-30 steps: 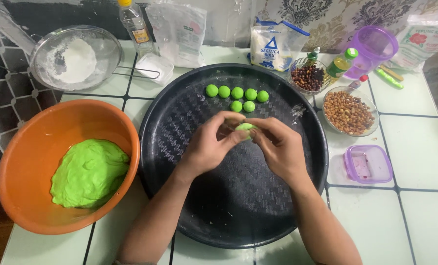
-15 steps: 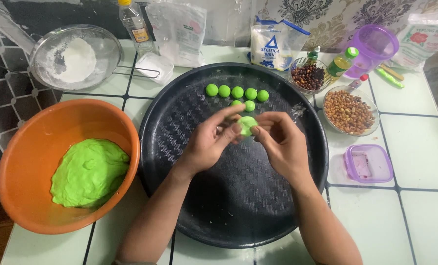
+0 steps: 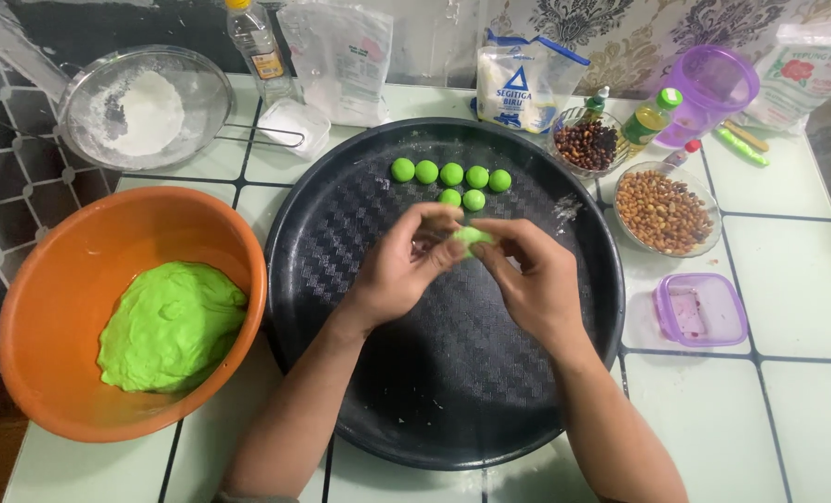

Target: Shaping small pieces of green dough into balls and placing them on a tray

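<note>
- our left hand (image 3: 406, 265) and right hand (image 3: 527, 275) meet over the round black tray (image 3: 434, 410), fingertips pinched together on a small piece of green dough (image 3: 472, 237)
- seven green dough balls (image 3: 451, 180) sit in two rows on the tray's far side
- an orange bowl (image 3: 52, 279) left of the tray holds a green dough mass (image 3: 168, 326)
- a bowl of peanuts (image 3: 664, 211) stands to the right
</note>
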